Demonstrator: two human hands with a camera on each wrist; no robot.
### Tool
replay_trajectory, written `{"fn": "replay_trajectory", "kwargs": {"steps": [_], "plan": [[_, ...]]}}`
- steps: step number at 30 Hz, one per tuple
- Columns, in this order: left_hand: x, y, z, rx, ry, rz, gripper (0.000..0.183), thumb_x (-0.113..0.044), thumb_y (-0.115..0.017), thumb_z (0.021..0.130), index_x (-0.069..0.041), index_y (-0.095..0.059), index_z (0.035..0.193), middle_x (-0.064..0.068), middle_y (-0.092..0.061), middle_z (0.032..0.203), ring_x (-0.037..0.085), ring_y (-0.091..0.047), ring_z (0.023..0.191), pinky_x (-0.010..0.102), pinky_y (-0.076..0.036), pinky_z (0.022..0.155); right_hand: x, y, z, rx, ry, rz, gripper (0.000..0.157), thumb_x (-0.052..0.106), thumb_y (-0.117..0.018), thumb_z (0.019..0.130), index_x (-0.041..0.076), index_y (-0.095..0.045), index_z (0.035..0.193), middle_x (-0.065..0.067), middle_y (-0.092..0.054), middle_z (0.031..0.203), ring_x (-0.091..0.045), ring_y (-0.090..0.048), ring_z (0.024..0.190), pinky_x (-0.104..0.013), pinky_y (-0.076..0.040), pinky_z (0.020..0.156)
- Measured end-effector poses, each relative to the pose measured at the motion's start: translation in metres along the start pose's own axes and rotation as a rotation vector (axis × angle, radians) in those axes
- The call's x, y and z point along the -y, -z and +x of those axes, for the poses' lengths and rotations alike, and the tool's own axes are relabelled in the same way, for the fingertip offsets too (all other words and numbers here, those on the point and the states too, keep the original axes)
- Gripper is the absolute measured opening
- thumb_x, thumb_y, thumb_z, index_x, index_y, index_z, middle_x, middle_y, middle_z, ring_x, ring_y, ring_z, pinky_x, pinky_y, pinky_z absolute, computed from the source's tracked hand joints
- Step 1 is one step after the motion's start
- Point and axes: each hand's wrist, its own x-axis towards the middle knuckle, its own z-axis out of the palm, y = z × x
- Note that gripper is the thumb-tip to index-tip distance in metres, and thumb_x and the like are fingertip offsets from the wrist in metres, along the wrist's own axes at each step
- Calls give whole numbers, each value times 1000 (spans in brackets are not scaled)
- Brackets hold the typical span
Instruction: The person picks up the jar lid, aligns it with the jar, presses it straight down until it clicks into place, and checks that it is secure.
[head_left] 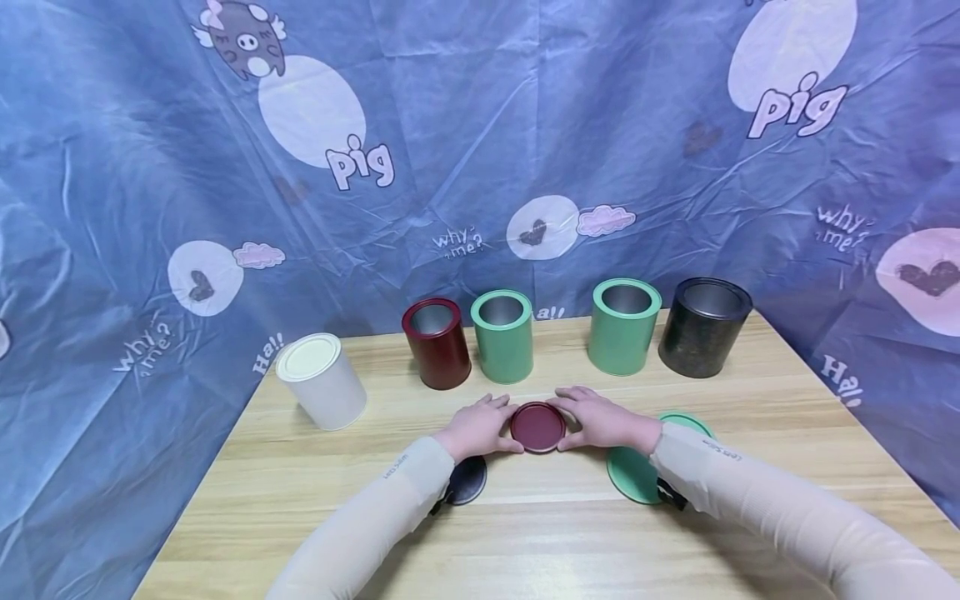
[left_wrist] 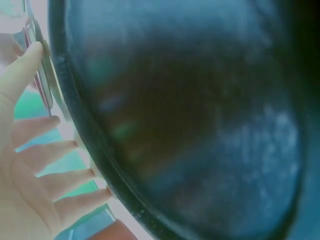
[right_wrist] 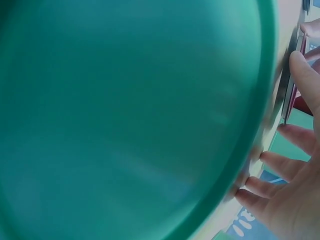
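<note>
In the head view, a dark red lid lies between my two hands near the middle of the table. My left hand holds its left edge with thumb and index finger, the other fingers spread. From the opposite side, my right hand grips the rim the same way. The wrist views show the lid edge-on; whether it touches the table I cannot tell. A black lid fills most of the left wrist view, under my left forearm. Close before the right wrist camera is a green lid, partly covered by my right sleeve in the head view.
Along the back stand a red can, two green cans and a black can, all uncovered. A white can with a cream top stands at left. Another green lid shows behind my right forearm.
</note>
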Motion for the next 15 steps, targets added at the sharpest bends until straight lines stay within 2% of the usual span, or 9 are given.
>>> {"fn": "replay_trajectory", "kwargs": {"steps": [3,7,11,15], "plan": [[3,0,0,-19,-8,-19,73,-56,-68,83,-17,-51,141,9,-49,146,35,-44,135,51,-47,100,0,0,1,-9,7,2,74,37,-78,79,-3,-52,135,-32,-47,137,-52,-41,128,-63,-34,106],[7,1,1,-56,-47,-42,70,-53,-71,82,-17,-53,139,3,-58,138,27,-52,129,42,-49,99,1,1,2,-22,14,10,74,37,-78,78,-3,-52,135,-31,-49,136,-49,-44,127,-60,-36,106],[10,3,1,-78,-68,-75,67,-50,-73,81,-19,-54,138,1,-65,127,19,-61,117,35,-53,91,2,1,2,-30,8,32,74,36,-79,78,-3,-52,135,-31,-50,136,-48,-45,127,-60,-36,106],[11,6,-1,-81,-57,-104,68,-49,-73,82,-18,-54,138,2,-68,121,18,-65,109,34,-55,84,3,2,4,-39,11,60,74,35,-79,79,-4,-50,135,-30,-50,136,-48,-46,127,-60,-37,106]]}}
